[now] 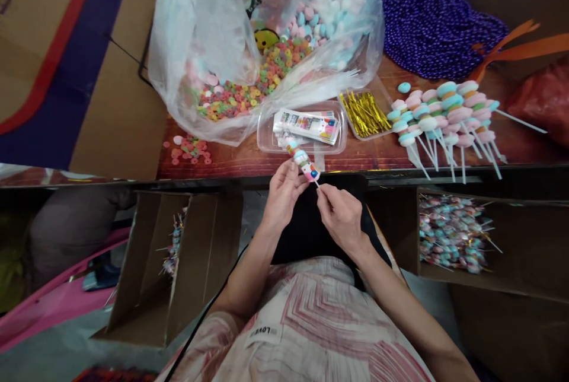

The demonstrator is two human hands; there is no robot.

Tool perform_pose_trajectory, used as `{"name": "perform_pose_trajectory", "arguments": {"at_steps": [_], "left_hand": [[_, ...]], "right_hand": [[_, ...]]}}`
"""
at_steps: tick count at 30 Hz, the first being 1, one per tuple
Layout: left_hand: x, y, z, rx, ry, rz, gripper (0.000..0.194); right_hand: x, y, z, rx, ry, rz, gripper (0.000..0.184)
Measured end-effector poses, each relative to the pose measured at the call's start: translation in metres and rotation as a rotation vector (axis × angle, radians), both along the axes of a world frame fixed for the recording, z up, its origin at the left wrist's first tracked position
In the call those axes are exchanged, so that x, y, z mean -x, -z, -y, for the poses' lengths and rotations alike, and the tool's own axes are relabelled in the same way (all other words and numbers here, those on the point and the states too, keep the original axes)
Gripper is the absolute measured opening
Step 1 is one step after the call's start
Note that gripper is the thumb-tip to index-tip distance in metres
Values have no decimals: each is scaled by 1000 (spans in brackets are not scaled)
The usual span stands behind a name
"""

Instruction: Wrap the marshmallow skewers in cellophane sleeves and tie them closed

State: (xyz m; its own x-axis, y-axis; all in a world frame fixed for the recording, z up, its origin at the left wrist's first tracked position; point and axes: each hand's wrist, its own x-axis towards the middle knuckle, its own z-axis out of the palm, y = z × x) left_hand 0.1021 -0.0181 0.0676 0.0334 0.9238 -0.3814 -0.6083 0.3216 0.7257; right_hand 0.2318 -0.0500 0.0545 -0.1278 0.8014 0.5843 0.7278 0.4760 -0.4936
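My left hand point(281, 192) is closed around a candy skewer point(300, 157), a stack of coloured sweets inside a small printed clear bag. The fingers of my right hand point(340, 213) pinch the white stick at its lower end. Just beyond the skewer, a clear plastic tray point(263, 143) holds a pile of printed candy bags point(306, 126). Beside it, gold twist ties point(365, 114) fill a second small tray. Several unwrapped candy skewers point(448, 112) lie heaped at the table's right, their white sticks pointing over the edge.
A large clear plastic bag point(200, 26) of ring gummies point(249, 94) and pastel sweets stands at the back. Loose gummies point(192, 149) lie left. Purple cord point(435, 20) is coiled at back right. Open cartons point(200, 251) flank my lap; the right one holds wrapped skewers point(456, 234).
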Motion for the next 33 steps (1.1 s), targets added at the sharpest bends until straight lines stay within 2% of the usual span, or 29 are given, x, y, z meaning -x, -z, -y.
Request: {"name": "perform_pose_trajectory", "arguments": {"at_steps": [4, 9, 11, 17, 21, 24, 28, 33], "left_hand": [[3, -4, -7, 44, -34, 0, 32], [4, -5, -11, 38, -43, 79, 23], [4, -4, -11, 40, -50, 116, 20], [-4, -6, -11, 57, -102, 202, 22], [-10, -13, -10, 83, -106, 184, 29], [-11, -16, -10, 88, -98, 157, 26], [-10, -15, -10, 115, -68, 149, 25], [-9, -13, -11, 138, -33, 167, 32]], "right_hand": [[-1, 1, 0, 9, -60, 95, 19], [3, -2, 10, 243, -126, -207, 14], [3, -2, 14, 293, -150, -246, 14], [-1, -1, 19, 230, -106, -201, 15], [-3, 0, 17, 143, -100, -66, 39], [-4, 1, 15, 162, -157, 87, 52], [-3, 4, 14, 147, -156, 166, 53], [-1, 9, 16, 142, -137, 122, 50]]}}
